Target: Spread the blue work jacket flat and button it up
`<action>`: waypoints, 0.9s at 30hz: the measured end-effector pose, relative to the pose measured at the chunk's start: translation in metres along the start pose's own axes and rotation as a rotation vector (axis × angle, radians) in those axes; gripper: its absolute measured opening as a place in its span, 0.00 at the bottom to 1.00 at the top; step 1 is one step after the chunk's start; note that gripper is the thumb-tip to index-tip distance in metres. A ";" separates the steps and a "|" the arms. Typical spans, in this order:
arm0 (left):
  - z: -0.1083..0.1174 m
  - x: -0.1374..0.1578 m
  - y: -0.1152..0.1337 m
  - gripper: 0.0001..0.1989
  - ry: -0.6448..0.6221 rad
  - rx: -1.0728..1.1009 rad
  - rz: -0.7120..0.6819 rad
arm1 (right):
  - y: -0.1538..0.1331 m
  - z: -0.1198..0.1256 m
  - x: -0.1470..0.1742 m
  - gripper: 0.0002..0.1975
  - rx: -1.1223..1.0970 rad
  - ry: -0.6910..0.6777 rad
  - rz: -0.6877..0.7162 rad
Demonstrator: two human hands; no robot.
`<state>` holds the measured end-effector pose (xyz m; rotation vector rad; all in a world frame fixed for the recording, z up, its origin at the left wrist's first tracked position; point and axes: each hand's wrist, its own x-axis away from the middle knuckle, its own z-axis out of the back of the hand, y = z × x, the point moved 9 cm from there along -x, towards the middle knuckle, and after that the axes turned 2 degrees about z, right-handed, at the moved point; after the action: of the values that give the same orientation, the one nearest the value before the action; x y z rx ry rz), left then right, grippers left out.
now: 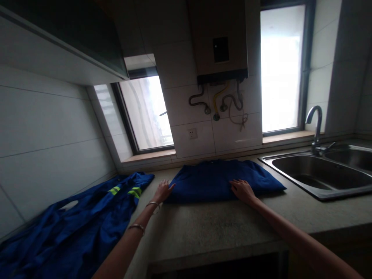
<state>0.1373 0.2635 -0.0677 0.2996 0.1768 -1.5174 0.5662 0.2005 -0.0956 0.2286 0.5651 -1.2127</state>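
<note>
A folded blue garment [209, 182] lies flat on the stone-like countertop [215, 221], below the wall-mounted box. At its left edge is my left hand [163, 192], fingers stretched out and thumb reaching toward the cloth. My right hand [242, 190] rests on top of the garment, right of its middle, with the fingers extended and nothing gripped. Two bracelets circle my left wrist and forearm. To the left, a second blue garment [87, 224] with yellow-green and silver strips is spread out loosely, its near part running out of view.
A steel double sink [314, 178] with a curved faucet [317, 124] is set into the counter on the right. An upper cabinet [66, 46] overhangs the left side. A water-heater-like box [217, 38] with hoses hangs on the tiled wall between two windows.
</note>
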 end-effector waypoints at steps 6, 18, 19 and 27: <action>-0.030 -0.007 0.054 0.34 -0.075 -0.024 0.090 | 0.011 0.008 -0.003 0.30 -0.023 0.086 0.030; -0.020 0.032 0.075 0.26 0.107 -0.107 0.031 | 0.236 0.007 0.002 0.25 0.057 0.071 -0.730; -0.020 0.033 0.074 0.25 0.118 -0.091 0.030 | 0.252 0.006 0.008 0.25 0.032 0.075 -0.804; -0.017 0.034 0.068 0.19 0.209 0.028 0.039 | 0.274 0.004 0.012 0.21 -0.072 0.131 -0.847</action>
<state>0.2084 0.2381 -0.0882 0.4820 0.3137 -1.4496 0.8246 0.2842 -0.1338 -0.0072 0.8597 -1.9983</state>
